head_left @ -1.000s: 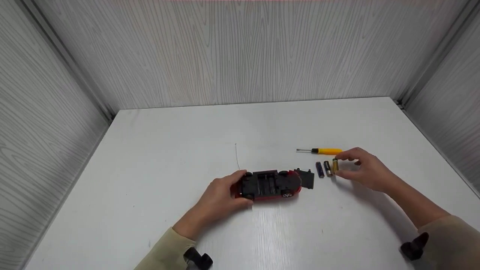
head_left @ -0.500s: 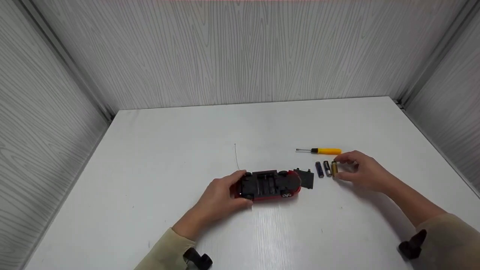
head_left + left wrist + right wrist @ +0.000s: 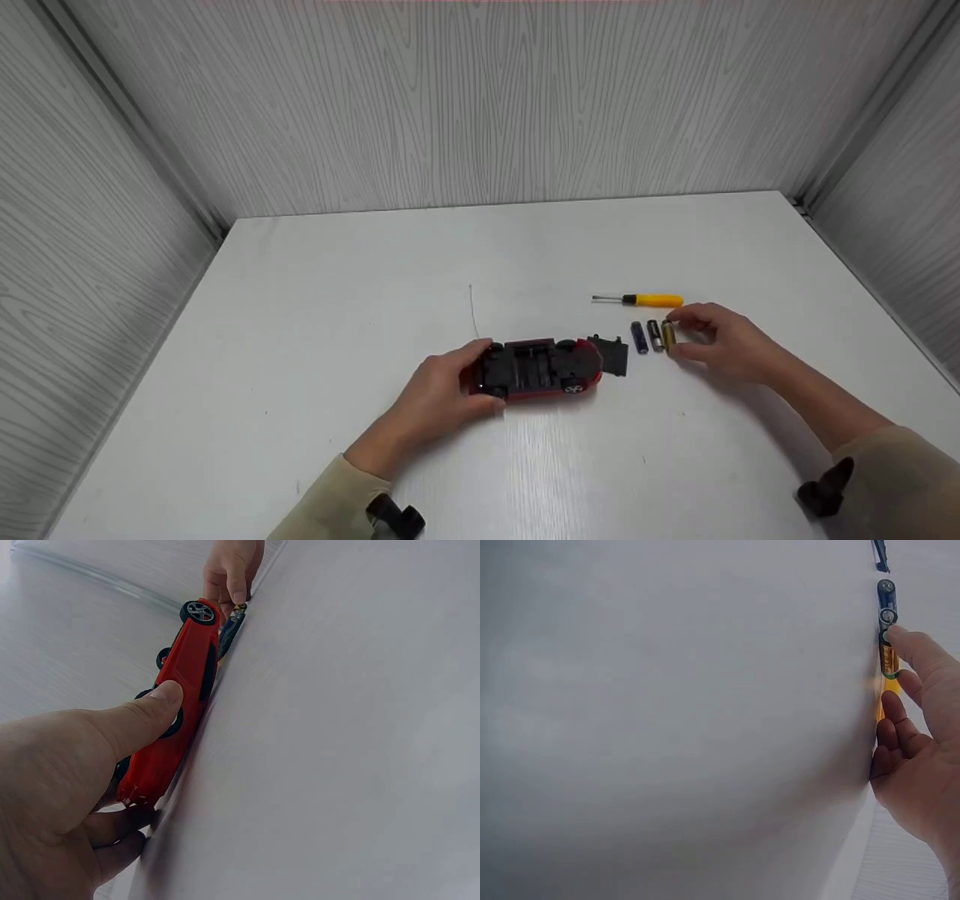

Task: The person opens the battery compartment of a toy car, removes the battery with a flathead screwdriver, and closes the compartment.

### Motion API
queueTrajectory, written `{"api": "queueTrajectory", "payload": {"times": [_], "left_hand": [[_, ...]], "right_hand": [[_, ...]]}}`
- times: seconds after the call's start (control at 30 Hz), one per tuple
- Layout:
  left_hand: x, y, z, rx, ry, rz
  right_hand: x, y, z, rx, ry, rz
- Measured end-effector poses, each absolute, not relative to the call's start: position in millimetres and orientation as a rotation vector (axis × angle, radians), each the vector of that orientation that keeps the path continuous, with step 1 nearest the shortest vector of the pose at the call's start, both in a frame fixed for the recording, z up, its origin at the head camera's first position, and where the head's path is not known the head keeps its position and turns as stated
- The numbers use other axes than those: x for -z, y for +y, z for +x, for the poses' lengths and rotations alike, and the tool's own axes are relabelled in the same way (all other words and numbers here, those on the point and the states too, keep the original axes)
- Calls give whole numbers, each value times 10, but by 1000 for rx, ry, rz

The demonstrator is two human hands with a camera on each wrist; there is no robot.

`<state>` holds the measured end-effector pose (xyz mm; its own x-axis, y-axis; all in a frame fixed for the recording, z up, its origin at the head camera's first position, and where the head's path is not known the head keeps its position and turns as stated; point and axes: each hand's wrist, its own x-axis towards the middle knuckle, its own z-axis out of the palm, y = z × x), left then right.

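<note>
A red toy car [image 3: 540,369] lies upside down on the white table, its black underside facing up. My left hand [image 3: 442,390] grips its left end, with the thumb along the near side, and the left wrist view shows the red body [image 3: 180,690] under that thumb. To the right, my right hand [image 3: 724,346] pinches a gold battery [image 3: 669,337] between thumb and fingertips at its two ends. Beside this one lie a dark battery [image 3: 655,336] and a blue battery [image 3: 639,338]. In the right wrist view the gold battery [image 3: 889,660] shows under the thumb tip.
A black cover [image 3: 613,357] sticks out at the car's right end. Behind the batteries lies a screwdriver [image 3: 652,301] with a yellow handle. A thin wire [image 3: 472,311] reaches back from the car. Grey wood-grain panels [image 3: 480,105] border the table.
My right hand has moved slightly left and nearer with the gold battery, which now lies close alongside the other two. My left hand and the car have stayed in place.
</note>
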<state>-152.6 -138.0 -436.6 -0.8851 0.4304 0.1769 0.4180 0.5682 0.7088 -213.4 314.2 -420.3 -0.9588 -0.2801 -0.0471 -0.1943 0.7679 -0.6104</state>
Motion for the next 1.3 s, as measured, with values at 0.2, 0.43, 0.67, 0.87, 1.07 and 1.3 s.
{"api": "queueTrajectory", "payload": {"times": [0.2,0.43,0.67,0.87,1.07,1.3], "left_hand": [[4358,-1374,-1517,-1249,2763,709],[4347,-1372,-1524,-1221,2778,721],[4347,-1370,-1533,-1228,2775,719],[4353,-1371,-1533,-1231,2781,743],[4353,-1369,-1525,-1233,2773,724],[4348,-1375,-1520,-1221,2771,713]], "right_hand": [[4206,3156,-2149,934,2820,-361],[4196,3160,-2150,946,2810,-351],[4180,3166,-2148,959,2797,-342],[4176,3170,-2151,955,2793,-345],[4182,3163,-2144,944,2800,-347],[4198,3162,-2146,940,2804,-345]]}}
